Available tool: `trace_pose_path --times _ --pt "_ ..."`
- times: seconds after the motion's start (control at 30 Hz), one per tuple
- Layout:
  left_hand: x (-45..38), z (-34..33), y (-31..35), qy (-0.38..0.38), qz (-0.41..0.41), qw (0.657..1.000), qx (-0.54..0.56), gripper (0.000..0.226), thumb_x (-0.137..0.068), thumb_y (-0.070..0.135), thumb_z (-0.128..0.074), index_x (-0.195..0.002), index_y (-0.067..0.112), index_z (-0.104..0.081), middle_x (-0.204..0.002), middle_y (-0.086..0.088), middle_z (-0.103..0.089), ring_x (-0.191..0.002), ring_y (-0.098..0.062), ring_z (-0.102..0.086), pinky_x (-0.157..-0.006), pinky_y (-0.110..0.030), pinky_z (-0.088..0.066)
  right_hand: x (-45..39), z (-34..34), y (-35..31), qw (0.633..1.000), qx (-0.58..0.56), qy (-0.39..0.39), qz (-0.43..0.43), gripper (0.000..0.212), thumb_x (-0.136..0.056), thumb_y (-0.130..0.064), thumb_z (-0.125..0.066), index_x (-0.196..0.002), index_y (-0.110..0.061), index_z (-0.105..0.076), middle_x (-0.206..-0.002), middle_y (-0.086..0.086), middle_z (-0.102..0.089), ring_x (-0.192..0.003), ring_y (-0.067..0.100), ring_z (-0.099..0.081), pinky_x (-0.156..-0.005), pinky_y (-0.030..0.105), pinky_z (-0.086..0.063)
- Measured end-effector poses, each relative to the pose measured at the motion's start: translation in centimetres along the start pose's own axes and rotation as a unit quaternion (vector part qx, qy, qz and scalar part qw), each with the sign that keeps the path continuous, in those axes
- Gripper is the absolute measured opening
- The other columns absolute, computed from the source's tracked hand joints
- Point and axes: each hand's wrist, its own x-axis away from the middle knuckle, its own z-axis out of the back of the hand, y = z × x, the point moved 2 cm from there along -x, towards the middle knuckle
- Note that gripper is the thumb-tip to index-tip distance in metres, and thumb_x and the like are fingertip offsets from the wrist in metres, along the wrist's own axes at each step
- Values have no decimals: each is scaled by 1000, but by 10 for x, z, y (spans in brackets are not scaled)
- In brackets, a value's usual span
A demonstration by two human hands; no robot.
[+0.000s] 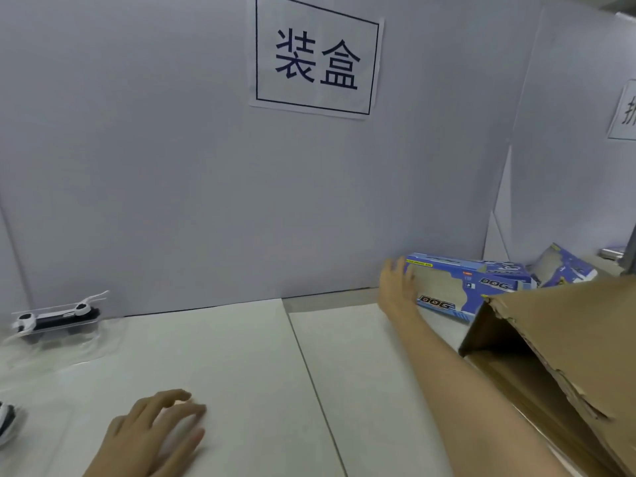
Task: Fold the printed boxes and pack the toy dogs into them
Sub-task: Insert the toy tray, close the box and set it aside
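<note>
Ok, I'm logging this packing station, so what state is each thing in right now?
Printed box: lying flat on the table, right hand at its left end.
Second printed box: behind it, tilted.
Toy dog: in a clear tray, unpacked.
Cardboard carton: open, flap torn.
Right hand: fingers straight, grip not closed.
Left hand: resting flat on the table.

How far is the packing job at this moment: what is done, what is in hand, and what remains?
Done: nothing looks packed yet. In hand: the right hand reaches the end of the blue printed box, fingers straight; the left hand rests on the table. Left: the toy dog in its clear tray is unboxed, and another printed box lies behind.
</note>
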Motion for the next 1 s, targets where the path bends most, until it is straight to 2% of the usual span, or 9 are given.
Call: trace_pose_path --times 0.07,0.17,0.3,0.43,0.6,0.67,0.73,0.93,1.0 --pt "-2 -6 0 -9 19 1000 6 49 -98 77 -18 -107 48 -56 -111 27 -51 -116 10 -42 -72 -24 -38 -25 -7 22 994 109 -4 -7 75 -100 -15 -61 -160 -6 -15 -168 28 -11 -156 42 -14 -124 49 -25" --pt "-5 -7 6 -3 40 999 11 49 -96 79 -16 -103 50 -55 -107 31 -53 -117 15 -41 -68 -21 -32 -53 -21 54 979 199 -18 -26 90 -100 -26 -64 -163 -8 -2 -168 30 -1 -158 43 -3 -126 59 -10" --pt "-9 -7 11 22 41 999 19 48 -96 77 -19 -91 52 -60 -98 29 -62 -113 14 -46 -69 -24 -32 -64 -36 69 973 230 15 -23 95 -92 -31 -74 -161 -9 -12 -154 19 -36 -142 34 -37 -120 54 -28" --pt "-9 -3 10 -5 34 999 -29 43 -99 75 -13 -102 52 -49 -109 30 -50 -98 16 -47 -71 -22 -32 -50 -25 48 969 235 75 10 68 -87 -25 -76 -144 -13 -41 -132 7 -47 -119 24 -47 -103 37 -42" --pt "-4 5 10 -78 33 996 -41 35 -100 70 -30 -101 51 -60 -104 29 -60 -97 13 -46 -79 -23 -32 9 -2 -3 974 148 150 84 64 -95 -14 -65 -152 -13 -36 -137 7 -49 -118 25 -51 -99 35 -41" --pt "0 9 10 -113 36 992 -53 36 -95 68 -33 -109 50 -62 -116 31 -56 -107 14 -43 -88 -22 -29 47 11 -28 968 49 212 128 65 -88 2 -70 -148 -9 -49 -136 15 -57 -116 33 -58 -97 44 -46" --pt "6 8 5 -135 48 989 -37 47 -93 72 -22 -120 51 -55 -125 35 -45 -117 15 -38 -99 -22 -24 89 24 -55 938 -51 296 172 67 -73 12 -81 -135 -6 -65 -127 19 -66 -108 38 -66 -91 48 -53" --pt "9 14 4 -142 82 986 18 17 -107 52 -39 -123 53 -44 -130 36 -42 -127 8 -41 -103 -23 -27 192 40 -116 850 -258 334 315 65 -75 -18 -93 -135 -17 -68 -131 9 -66 -123 24 -54 -99 42 -42" --pt "4 21 6 -107 158 973 130 22 -105 52 -43 -126 56 -41 -135 28 -49 -127 -1 -52 -103 -24 -36 210 42 -127 830 -295 329 339 66 -78 -23 -90 -139 -22 -64 -134 5 -63 -125 20 -50 -103 38 -38"
